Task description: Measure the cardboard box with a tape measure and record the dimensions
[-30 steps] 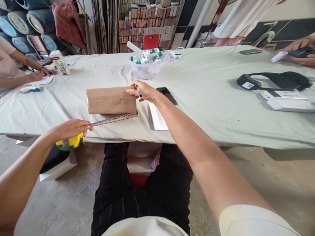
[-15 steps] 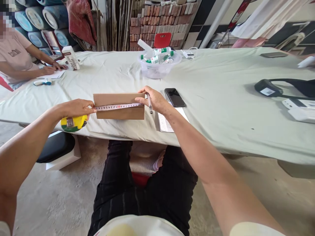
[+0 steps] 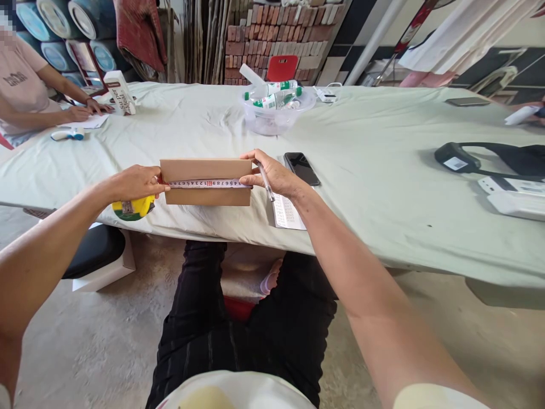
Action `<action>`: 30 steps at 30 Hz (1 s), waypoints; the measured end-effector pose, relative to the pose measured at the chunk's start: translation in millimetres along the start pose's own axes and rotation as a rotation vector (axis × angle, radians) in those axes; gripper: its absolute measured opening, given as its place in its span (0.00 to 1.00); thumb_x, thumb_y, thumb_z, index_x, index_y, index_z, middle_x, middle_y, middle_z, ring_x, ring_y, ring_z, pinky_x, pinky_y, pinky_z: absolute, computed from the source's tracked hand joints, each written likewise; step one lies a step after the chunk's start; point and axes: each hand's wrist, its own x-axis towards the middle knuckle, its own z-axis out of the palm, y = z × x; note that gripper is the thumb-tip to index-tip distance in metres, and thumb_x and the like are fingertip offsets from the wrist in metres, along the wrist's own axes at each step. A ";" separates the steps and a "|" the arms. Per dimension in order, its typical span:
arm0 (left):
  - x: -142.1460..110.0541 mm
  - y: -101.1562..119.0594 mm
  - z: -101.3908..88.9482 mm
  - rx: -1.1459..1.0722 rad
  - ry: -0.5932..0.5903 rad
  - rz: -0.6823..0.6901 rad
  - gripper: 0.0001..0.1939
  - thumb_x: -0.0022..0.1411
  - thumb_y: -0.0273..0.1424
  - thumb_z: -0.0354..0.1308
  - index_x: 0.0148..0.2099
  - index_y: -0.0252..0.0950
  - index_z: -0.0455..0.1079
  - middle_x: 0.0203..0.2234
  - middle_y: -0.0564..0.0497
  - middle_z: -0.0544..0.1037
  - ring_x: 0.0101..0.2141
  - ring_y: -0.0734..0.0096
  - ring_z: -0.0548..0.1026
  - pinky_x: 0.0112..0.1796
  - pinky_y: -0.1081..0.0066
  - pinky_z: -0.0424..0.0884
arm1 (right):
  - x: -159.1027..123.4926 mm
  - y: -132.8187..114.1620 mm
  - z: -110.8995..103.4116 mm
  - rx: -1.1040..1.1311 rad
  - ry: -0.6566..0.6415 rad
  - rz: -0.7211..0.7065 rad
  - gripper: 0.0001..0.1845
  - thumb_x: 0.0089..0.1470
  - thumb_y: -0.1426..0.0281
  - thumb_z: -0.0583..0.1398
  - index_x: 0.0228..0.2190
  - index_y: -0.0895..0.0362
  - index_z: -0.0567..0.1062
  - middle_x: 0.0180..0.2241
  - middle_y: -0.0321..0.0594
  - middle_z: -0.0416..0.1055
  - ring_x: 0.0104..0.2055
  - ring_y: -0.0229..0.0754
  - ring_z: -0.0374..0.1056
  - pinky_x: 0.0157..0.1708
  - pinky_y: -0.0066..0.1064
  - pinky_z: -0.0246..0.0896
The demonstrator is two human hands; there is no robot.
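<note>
A brown cardboard box (image 3: 206, 196) lies lengthwise on the cloth in front of me. The blade (image 3: 200, 184) of a tape measure runs along its middle, nearly level. My left hand (image 3: 142, 183) is closed on the tape measure at the box's left end, with the yellow and green case (image 3: 133, 209) hanging under the fingers. At the right end, my right hand (image 3: 268, 173) pinches the blade's end against the box. A clear pen (image 3: 267, 182) is tucked between the fingers of that hand.
A phone (image 3: 301, 168) lies partly over a printed sheet (image 3: 288, 212), right of the box. Beyond stands a plastic basin (image 3: 272, 123) of bottles. A black strapped device (image 3: 457, 157) lies at right. At left, another person's hands (image 3: 80, 113) rest by papers.
The tape blade, which slanted up to the right, now lies nearly level along the box. The pen in my right hand has tipped outward. The view has shifted slightly.
</note>
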 end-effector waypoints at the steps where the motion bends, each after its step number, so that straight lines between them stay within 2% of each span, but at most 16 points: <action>1: 0.8 -1.5 1.0 0.001 0.015 -0.011 0.17 0.55 0.50 0.57 0.33 0.40 0.69 0.27 0.45 0.82 0.32 0.52 0.78 0.32 0.65 0.67 | 0.9 1.0 0.5 0.012 -0.002 -0.002 0.32 0.44 0.58 0.71 0.49 0.51 0.69 0.42 0.38 0.72 0.44 0.46 0.71 0.45 0.41 0.70; 3: 2.1 -4.7 2.6 -0.028 -0.004 -0.014 0.17 0.56 0.49 0.57 0.35 0.40 0.71 0.27 0.46 0.81 0.31 0.54 0.78 0.31 0.66 0.68 | 2.4 2.4 1.4 0.016 0.005 -0.002 0.32 0.43 0.59 0.71 0.49 0.51 0.69 0.43 0.38 0.72 0.43 0.46 0.72 0.45 0.41 0.70; 7: 4.5 -11.1 4.5 -0.132 -0.118 0.038 0.16 0.54 0.43 0.56 0.40 0.39 0.72 0.28 0.50 0.82 0.30 0.61 0.78 0.30 0.71 0.68 | 4.2 6.1 1.8 -0.017 0.031 0.000 0.33 0.41 0.58 0.72 0.49 0.50 0.70 0.50 0.41 0.71 0.45 0.48 0.72 0.46 0.45 0.71; 11: 7.7 -16.7 7.5 -0.207 -0.186 0.037 0.15 0.51 0.39 0.56 0.40 0.38 0.73 0.29 0.52 0.82 0.28 0.65 0.78 0.29 0.73 0.68 | 6.8 12.3 1.9 -0.048 0.046 -0.033 0.33 0.39 0.58 0.72 0.47 0.50 0.71 0.58 0.43 0.67 0.48 0.50 0.71 0.49 0.49 0.70; 18: 13.7 -18.6 14.3 -0.184 -0.175 0.045 0.13 0.51 0.39 0.55 0.35 0.39 0.75 0.29 0.50 0.82 0.29 0.63 0.78 0.29 0.72 0.67 | 8.8 17.4 3.4 -0.103 0.081 -0.059 0.29 0.39 0.61 0.72 0.44 0.50 0.73 0.59 0.44 0.68 0.56 0.54 0.68 0.57 0.52 0.63; 24: 26.9 -23.6 35.2 -0.159 -0.178 0.083 0.15 0.52 0.43 0.54 0.32 0.39 0.75 0.26 0.50 0.82 0.27 0.63 0.77 0.28 0.72 0.65 | 4.1 33.8 13.9 -0.146 0.107 -0.035 0.20 0.44 0.63 0.69 0.40 0.51 0.72 0.63 0.45 0.65 0.54 0.52 0.71 0.59 0.53 0.60; 27: 25.0 -23.3 45.1 -0.204 -0.253 0.096 0.14 0.53 0.44 0.54 0.27 0.39 0.72 0.25 0.50 0.81 0.25 0.65 0.75 0.27 0.72 0.65 | 1.5 39.2 21.1 -0.144 0.130 -0.083 0.22 0.47 0.59 0.68 0.43 0.50 0.71 0.65 0.46 0.62 0.57 0.51 0.69 0.62 0.50 0.58; 30: 13.8 -18.9 48.2 -0.244 -0.270 0.052 0.17 0.55 0.46 0.55 0.29 0.39 0.74 0.24 0.51 0.81 0.23 0.66 0.73 0.25 0.72 0.64 | -4.2 36.4 20.5 -0.018 0.138 -0.105 0.28 0.52 0.51 0.65 0.50 0.49 0.68 0.65 0.45 0.62 0.55 0.47 0.71 0.57 0.45 0.65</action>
